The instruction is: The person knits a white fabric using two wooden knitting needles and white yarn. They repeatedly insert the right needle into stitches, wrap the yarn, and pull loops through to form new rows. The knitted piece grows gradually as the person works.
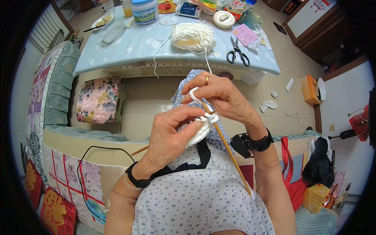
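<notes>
My left hand is closed around a small piece of white knitting, thumb and forefinger pinching its upper edge. One wooden knitting needle passes under this hand, its end showing at the left. A second wooden knitting needle slants from the top stitches down to the right across my lap. My right hand holds white yarn looped over its fingers, beside the crossed needle tips; whether it also grips the needle is hard to tell. From it a strand runs up to the white yarn skein on the table.
On the cloth-covered table lie black-handled scissors, a pink card, a round white lid, a clear container and a blue-lidded tub. A floral-cushioned stool stands below left. A black cable loops over the sofa.
</notes>
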Demonstrator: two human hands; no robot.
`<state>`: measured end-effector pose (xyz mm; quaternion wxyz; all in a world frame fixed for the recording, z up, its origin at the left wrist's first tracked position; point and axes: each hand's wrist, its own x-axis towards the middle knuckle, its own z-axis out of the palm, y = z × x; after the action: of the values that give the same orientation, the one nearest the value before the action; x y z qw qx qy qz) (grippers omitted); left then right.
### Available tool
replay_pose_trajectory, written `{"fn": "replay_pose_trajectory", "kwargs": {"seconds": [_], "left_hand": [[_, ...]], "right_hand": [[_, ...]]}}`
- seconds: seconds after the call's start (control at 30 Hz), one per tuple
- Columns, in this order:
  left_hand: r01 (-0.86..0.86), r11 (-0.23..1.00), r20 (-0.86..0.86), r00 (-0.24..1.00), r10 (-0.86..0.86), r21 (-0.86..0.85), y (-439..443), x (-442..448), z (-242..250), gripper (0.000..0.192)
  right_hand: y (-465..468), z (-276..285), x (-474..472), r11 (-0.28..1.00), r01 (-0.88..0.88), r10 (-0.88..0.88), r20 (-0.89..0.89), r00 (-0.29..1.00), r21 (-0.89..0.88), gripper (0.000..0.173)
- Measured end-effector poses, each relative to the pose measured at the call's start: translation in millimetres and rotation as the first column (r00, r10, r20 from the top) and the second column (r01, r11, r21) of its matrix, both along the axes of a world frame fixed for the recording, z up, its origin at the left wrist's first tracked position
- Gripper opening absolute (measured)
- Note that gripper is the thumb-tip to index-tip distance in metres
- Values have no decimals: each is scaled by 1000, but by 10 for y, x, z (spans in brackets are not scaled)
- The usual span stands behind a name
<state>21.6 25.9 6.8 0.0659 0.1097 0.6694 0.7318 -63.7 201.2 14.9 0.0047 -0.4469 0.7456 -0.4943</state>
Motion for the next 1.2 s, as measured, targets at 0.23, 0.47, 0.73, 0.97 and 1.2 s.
{"fn": "replay_pose_trajectory", "kwargs": {"seconds": [0.23,0.47,0.73,0.97,1.2], "left_hand": [[-128,992,-5,992,128,23,-48,-45,-19,19],[-187,981,-115,977,180,-54,-29,-88,-32,17],[-236,968,-61,968,242,82,54,-85,-10,28],[-222,974,-59,973,225,42,34,-118,-6,39],[-191,980,-12,981,192,63,-49,-142,-35,30]], "right_hand": [[133,181,342,927,367,-330,-305,893,73,36],[51,43,796,804,585,-487,-444,752,110,39],[-8,-95,886,765,639,-485,-575,659,86,27],[-1,-136,884,754,655,-535,-527,661,55,34],[72,-131,847,857,514,-499,-268,824,-16,33]]}}
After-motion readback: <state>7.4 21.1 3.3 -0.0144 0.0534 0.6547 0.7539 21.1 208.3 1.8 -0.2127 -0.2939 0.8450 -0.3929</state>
